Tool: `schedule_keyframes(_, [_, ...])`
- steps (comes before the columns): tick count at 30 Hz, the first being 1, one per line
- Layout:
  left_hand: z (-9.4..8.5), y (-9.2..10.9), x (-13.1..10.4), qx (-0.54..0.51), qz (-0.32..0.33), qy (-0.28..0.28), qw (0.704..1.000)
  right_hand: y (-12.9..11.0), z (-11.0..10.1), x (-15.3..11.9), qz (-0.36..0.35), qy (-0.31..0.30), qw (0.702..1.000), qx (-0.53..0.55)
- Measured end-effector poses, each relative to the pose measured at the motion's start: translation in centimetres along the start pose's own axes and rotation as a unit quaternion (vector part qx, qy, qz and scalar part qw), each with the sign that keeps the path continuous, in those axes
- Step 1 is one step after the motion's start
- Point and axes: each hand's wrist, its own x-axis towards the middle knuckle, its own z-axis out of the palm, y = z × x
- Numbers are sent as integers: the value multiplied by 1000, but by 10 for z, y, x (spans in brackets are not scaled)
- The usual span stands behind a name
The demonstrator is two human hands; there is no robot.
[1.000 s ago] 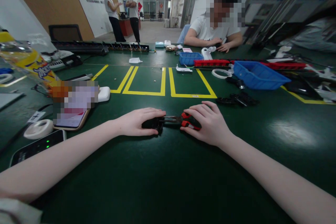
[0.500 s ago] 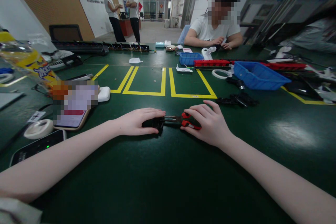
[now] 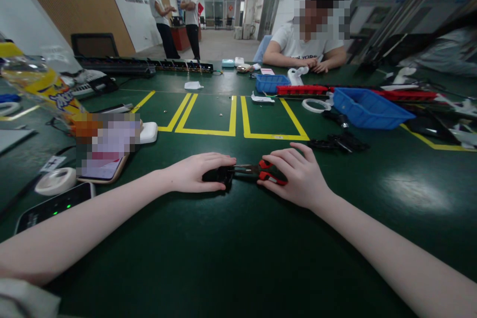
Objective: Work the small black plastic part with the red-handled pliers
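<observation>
My left hand (image 3: 197,173) is wrapped round a small black part (image 3: 222,177) on the green tabletop (image 3: 238,248); fingers and palm hide much of it, and its exact kind does not show. In my right hand (image 3: 298,174) are red-handled pliers (image 3: 266,173), lying nearly level with the jaws pointing left. The jaw tips meet the right side of the black part; whether they grip it I cannot make out. Thumb and fingers of the right hand sit around the two handles, which are spread somewhat apart.
At left stand an orange drink bottle (image 3: 48,92), a phone (image 3: 108,154), a tape roll (image 3: 55,181) and a black device with green lights (image 3: 55,206). Black parts (image 3: 339,142) and a blue bin (image 3: 370,108) lie right. Yellow tape (image 3: 204,132) marks the table. A co-worker (image 3: 305,52) sits opposite.
My hands, the pliers and the black part keep nearly the same place. The whole view has shifted very slightly. The co-worker opposite has moved their hands a little.
</observation>
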Motion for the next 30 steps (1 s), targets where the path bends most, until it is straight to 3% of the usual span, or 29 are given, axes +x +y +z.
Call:
schedule_keyframes(18, [2,-1,0,14,29,14,999,1,1,-1,4,4,1000,7])
schedule_keyframes(30, [0,1,0,15,12,3,1000,1,1,-1,2,12,1000,6])
